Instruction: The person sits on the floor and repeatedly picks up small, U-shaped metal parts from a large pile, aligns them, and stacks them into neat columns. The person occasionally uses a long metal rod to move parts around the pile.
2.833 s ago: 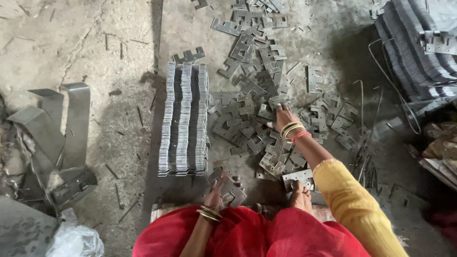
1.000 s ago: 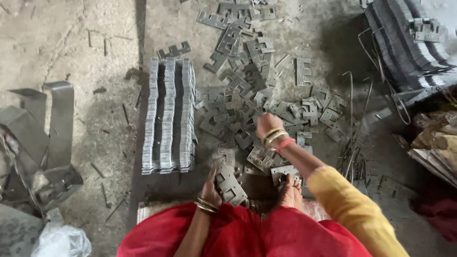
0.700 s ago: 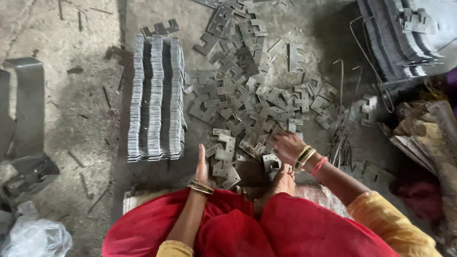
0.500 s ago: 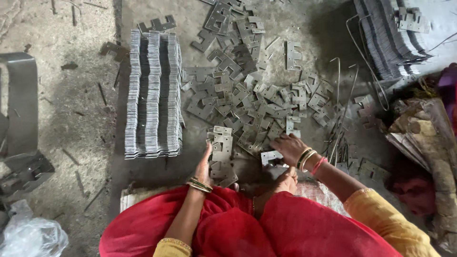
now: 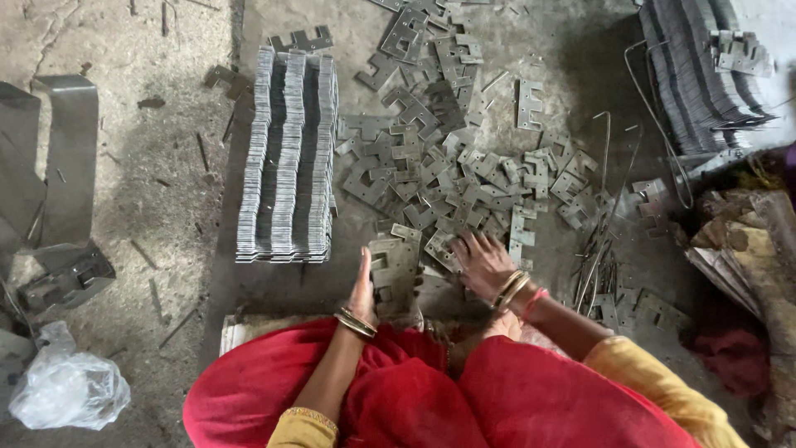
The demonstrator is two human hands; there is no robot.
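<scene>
On the floor before the knees, the left hand (image 5: 362, 286) steadies a small stack of notched plates (image 5: 394, 270), fingers hidden behind it. The right hand (image 5: 483, 264) rests spread, perhaps pinching nothing, on scattered plates (image 5: 448, 174).

Three packed rows of stamped metal plates (image 5: 287, 158) stand on edge side by side. Loose notched plates (image 5: 452, 170) lie scattered by the dozen, too many to count exactly. One small held stack (image 5: 395, 265). One crumpled plastic bag (image 5: 68, 388). Two bangled hands.
</scene>
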